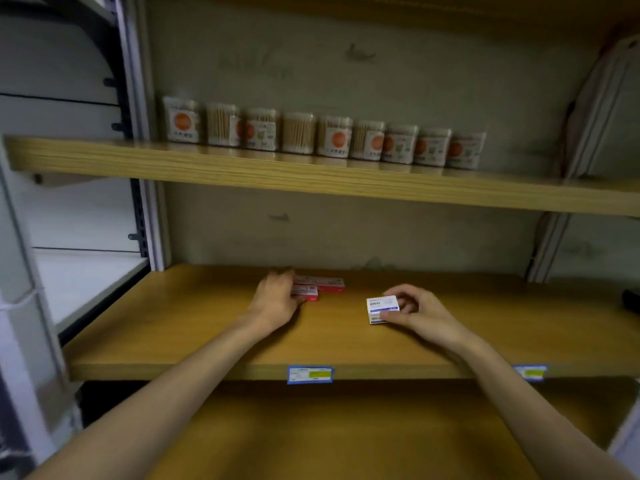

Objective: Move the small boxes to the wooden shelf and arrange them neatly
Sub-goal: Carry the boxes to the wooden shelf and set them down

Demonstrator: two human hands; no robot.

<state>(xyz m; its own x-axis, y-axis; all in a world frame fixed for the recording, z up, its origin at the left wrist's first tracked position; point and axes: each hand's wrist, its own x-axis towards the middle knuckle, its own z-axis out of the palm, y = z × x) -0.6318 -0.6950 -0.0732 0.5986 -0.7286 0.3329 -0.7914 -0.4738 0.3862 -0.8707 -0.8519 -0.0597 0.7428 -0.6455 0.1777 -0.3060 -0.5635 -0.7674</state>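
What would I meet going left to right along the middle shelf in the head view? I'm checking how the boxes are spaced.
Left hand → red boxes → white box → right hand → dark object at the far right edge.

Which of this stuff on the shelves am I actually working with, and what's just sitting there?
Job: red boxes under left hand; white box in right hand; wooden shelf.
Bystanders: swab tubs above; price tags; dark object far right.
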